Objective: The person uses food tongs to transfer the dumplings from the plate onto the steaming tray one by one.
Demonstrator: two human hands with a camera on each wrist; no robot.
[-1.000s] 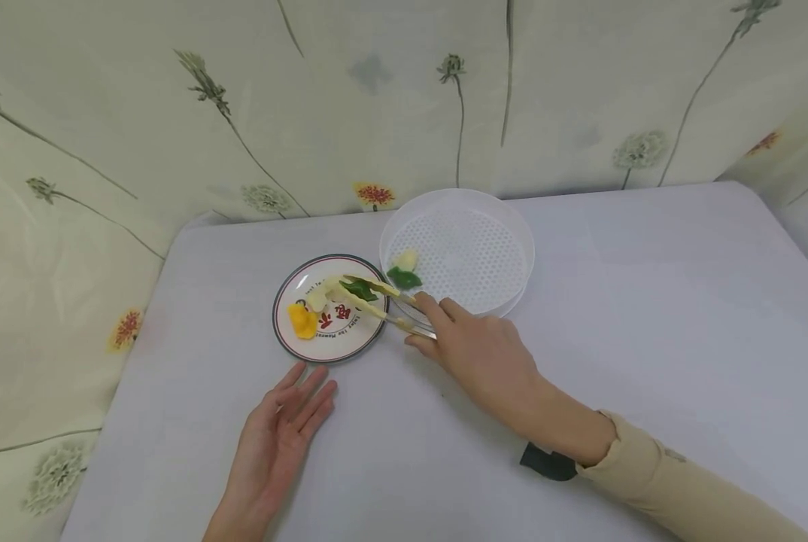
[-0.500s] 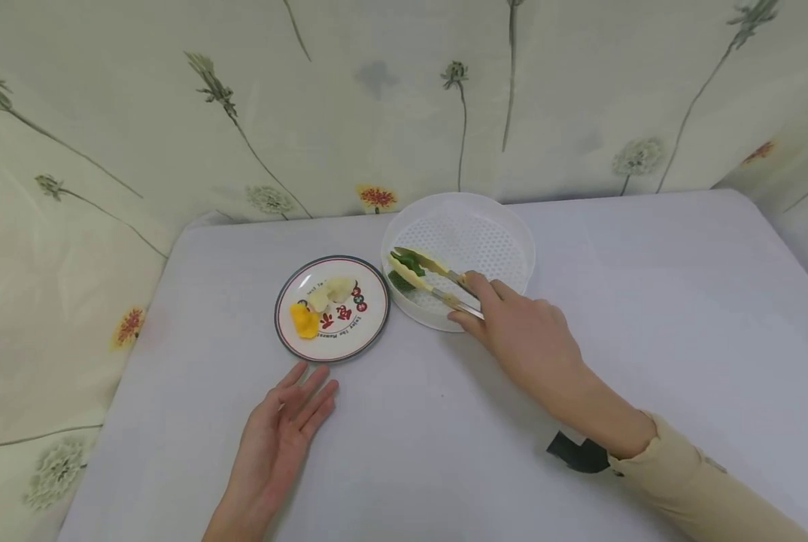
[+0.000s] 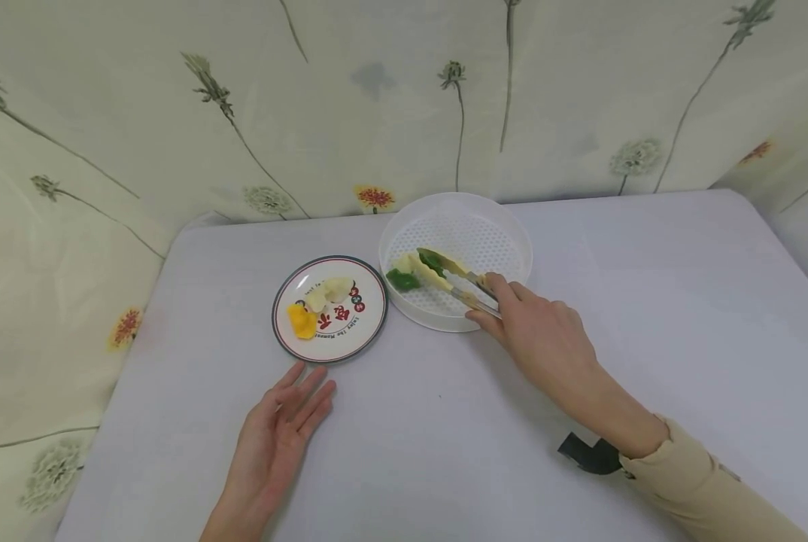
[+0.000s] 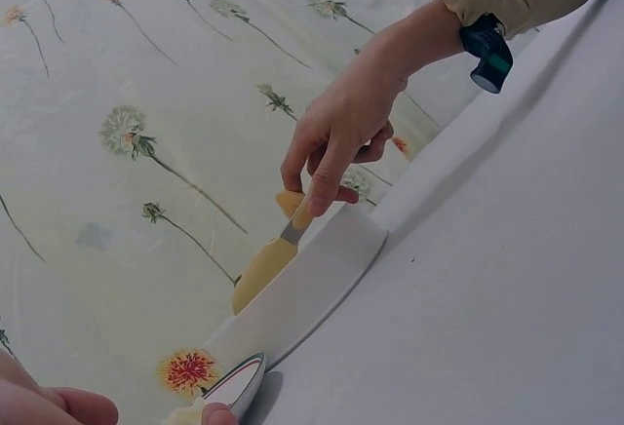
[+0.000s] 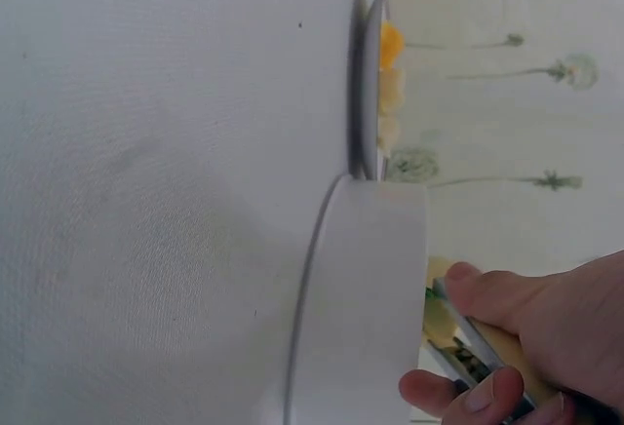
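Note:
In the head view my right hand (image 3: 549, 339) holds a pair of tongs (image 3: 468, 295) with pale yellow tips and metal arms. The tips reach into a round white steamer basket (image 3: 454, 322) with a perforated bottom. A dark green dumpling-shaped piece (image 3: 432, 261) lies at the tips; whether they still pinch it is unclear. Left of it in the basket are another green piece (image 3: 402, 281) and a cream one (image 3: 402, 263), partly covered. My left hand (image 3: 275, 436) lies palm up, fingers extended, its fingertips at the near rim of a plate (image 3: 370, 331).
On the plate, left of the basket, are a yellow piece (image 3: 302, 321) and cream pieces (image 3: 329, 293). A white cloth covers the table (image 3: 404, 467). Behind the table hangs a flower-printed curtain (image 3: 566, 90). A dark strap (image 3: 590, 454) shows at the right wrist.
My right hand has carried the green piece in the tongs from the plate rightward into the basket, then moved slightly further right. The left hand has stayed by the plate.

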